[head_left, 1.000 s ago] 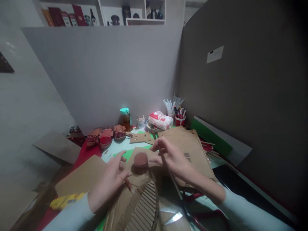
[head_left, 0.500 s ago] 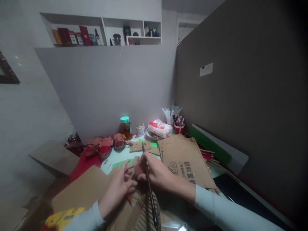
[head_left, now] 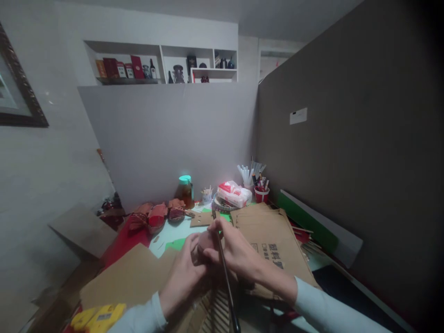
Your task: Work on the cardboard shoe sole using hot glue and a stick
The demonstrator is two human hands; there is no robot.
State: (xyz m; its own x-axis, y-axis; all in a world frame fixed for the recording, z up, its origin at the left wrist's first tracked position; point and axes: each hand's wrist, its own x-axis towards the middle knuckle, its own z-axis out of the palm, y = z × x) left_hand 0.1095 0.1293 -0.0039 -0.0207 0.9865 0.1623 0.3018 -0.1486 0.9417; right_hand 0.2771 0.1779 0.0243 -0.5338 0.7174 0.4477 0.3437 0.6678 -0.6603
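Observation:
My left hand (head_left: 183, 277) and my right hand (head_left: 234, 252) meet over a small round reddish-brown disc (head_left: 205, 241), which is mostly hidden between the fingers. My left fingers curl round its left side. My right hand grips a long thin dark stick (head_left: 225, 277) that runs from above the disc down toward the bottom edge of the view. Beneath the hands lie brown cardboard pieces (head_left: 135, 277) and a corrugated strip (head_left: 217, 314).
A stack of printed cardboard sheets (head_left: 274, 236) lies to the right. At the back stand an amber jar with a teal lid (head_left: 186, 190), a tissue pack (head_left: 234, 194) and a red pen cup (head_left: 261, 192). A yellow tool (head_left: 99, 317) lies bottom left. Grey partitions close in behind and right.
The hands came together over the disc, which stood uncovered a second ago. My right hand turned the stick upright across the disc. The camera tilted upward.

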